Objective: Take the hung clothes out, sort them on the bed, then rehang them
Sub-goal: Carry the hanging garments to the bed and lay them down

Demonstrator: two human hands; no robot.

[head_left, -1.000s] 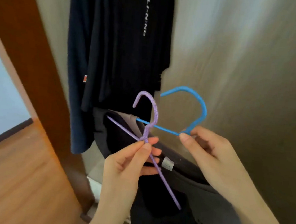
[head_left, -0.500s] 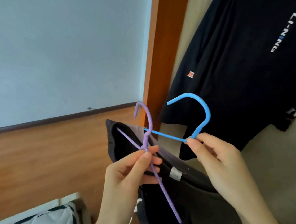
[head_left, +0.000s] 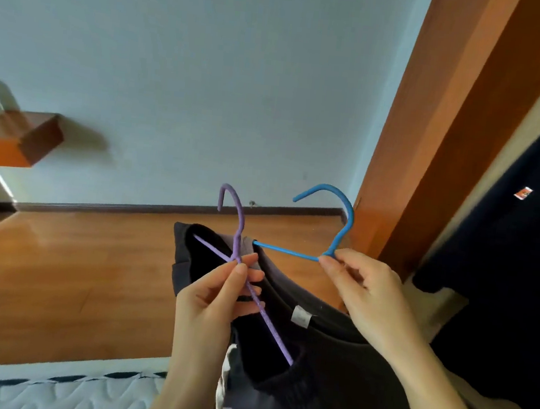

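Pinching purple hanger (head_left: 239, 231), blue hanger (head_left: 336, 217) near door frame (head_left: 433, 137)

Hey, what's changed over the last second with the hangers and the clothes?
The view swung left: the hanging navy shirt slid from the centre to the right edge, and the wall, floor and bed came into view. Unchanged: the left hand pinches the purple hanger, the right hand the blue hanger, dark clothes still on them.

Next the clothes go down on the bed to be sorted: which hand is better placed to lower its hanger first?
Probably the left hand: it pinches the purple hanger nearer the bed, at lower left. The right hand holds the blue hanger on the far side, by the wardrobe frame.
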